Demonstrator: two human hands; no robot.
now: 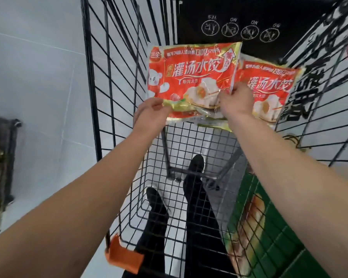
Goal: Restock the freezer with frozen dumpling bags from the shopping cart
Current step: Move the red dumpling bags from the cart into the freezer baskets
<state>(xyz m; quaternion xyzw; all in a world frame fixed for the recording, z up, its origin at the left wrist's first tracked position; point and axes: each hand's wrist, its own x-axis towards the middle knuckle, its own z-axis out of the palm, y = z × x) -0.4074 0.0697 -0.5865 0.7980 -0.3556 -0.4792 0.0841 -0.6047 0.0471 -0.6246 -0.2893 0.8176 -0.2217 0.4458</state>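
I am leaning over the shopping cart point(129, 81), and everything here I am placing against its wire basket. Nearest me, inside the basket on my right, a green package point(269, 227) is lying against the side wall (I cannot read what it is). Further in, above the basket floor, my left hand point(151, 113) is gripping the lower left corner of a red dumpling bag point(191, 77), fingers curled under the edge and thumb on top. My right hand point(235, 101) is pinching the same bag at its lower right edge, so both hands are clamped on it and neither is free. The bag is facing me flat, its long axis running left to right across the cart, held up clear of the wire. Just behind it and to the right, a second dumpling bag point(273, 91) is leaning toward the cart's right wall, partly hidden by my right hand; that hand is the nearer one to it. I am judging that the held bag has to come up and out toward me, since no freezer is showing here.
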